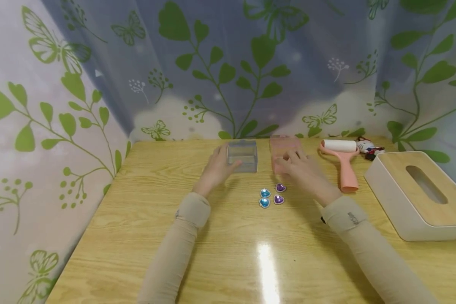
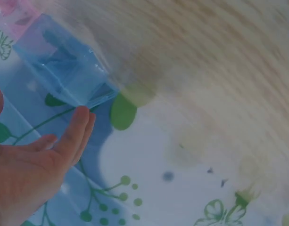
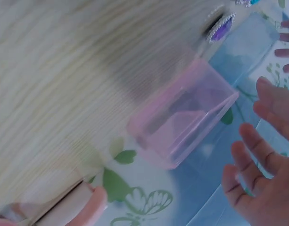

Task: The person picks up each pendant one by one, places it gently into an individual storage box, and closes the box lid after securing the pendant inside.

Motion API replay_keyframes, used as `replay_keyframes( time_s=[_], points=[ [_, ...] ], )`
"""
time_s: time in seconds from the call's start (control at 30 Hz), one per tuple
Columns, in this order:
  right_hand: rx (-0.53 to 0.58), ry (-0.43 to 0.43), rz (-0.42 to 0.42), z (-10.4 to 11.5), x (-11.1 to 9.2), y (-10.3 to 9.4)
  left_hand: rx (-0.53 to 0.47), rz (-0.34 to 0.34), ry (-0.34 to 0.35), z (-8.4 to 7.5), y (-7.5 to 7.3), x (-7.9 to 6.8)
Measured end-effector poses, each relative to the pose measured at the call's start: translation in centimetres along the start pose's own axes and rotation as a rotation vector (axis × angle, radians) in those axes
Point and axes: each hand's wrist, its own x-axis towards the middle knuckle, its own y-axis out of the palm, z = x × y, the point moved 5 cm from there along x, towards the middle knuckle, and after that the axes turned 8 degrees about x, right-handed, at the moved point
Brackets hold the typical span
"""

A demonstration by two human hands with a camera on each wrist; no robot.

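A clear blue box point(image 1: 247, 165) stands near the back edge of the table, with my left hand point(image 1: 215, 169) at its left side, fingers extended. In the left wrist view the fingertips come close to the blue box point(image 2: 71, 70); whether they touch it I cannot tell. To the right is a clear pink box point(image 1: 282, 145), partly covered by my right hand point(image 1: 303, 169). The right wrist view shows loosely spread fingers point(image 3: 250, 172) apart from the pink box point(image 3: 156, 115). In front of the boxes lie two blue heart gems point(image 1: 264, 193) and two purple heart gems point(image 1: 279, 199).
A pink-handled lint roller point(image 1: 347, 166) lies to the right of my right hand. Behind it is a small doll figure point(image 1: 368, 147). The white tissue box point(image 1: 395, 202) with a wooden lid stands at the right edge. A patterned curtain point(image 1: 220, 97) hangs behind the table point(image 1: 148, 236).
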Motion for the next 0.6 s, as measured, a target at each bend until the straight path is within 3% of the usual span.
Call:
replay_keyframes(
  time_s=[0.1,0.27,0.6],
  points=[
    [-0.014,-0.08,0.005,1.1,0.5,0.5,-0.045,0.0,-0.001,0.2,0.3,0.6],
    [0.021,-0.145,0.138,2.6,0.8,1.5,-0.047,0.008,0.006,0.1,1.0,1.5],
    [0.107,-0.189,0.314,3.4,0.9,3.4,-0.017,0.044,-0.01,0.2,1.5,1.8]
  ],
)
